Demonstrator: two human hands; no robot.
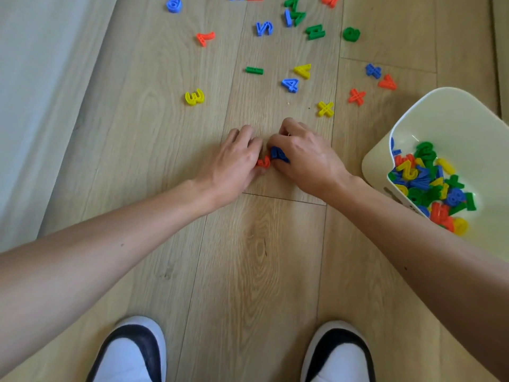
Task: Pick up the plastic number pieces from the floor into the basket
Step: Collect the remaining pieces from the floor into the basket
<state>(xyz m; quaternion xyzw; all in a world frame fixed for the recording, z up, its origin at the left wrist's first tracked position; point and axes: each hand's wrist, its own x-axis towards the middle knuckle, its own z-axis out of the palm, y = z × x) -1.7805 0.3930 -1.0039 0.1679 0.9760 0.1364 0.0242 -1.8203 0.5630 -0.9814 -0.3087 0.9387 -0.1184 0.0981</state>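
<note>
My left hand (234, 161) is down on the wooden floor, fingers curled round a red number piece (263, 162). Right beside it my right hand (301, 153) grips a blue piece (279, 154); the two hands nearly touch. Several loose pieces lie farther ahead: a yellow 3 (194, 97), a blue 4 (290, 85), a yellow X (325, 109), a red X (357, 96), a green bar (254, 70). The cream basket (451, 117) stands at my right, holding several coloured pieces.
A white curtain or wall (41, 92) borders the floor on the left. My two feet in black-and-white slippers (132, 351) stand at the bottom edge. More pieces are scattered at the top, among them a green one (351, 33) and a red 7 (205, 38).
</note>
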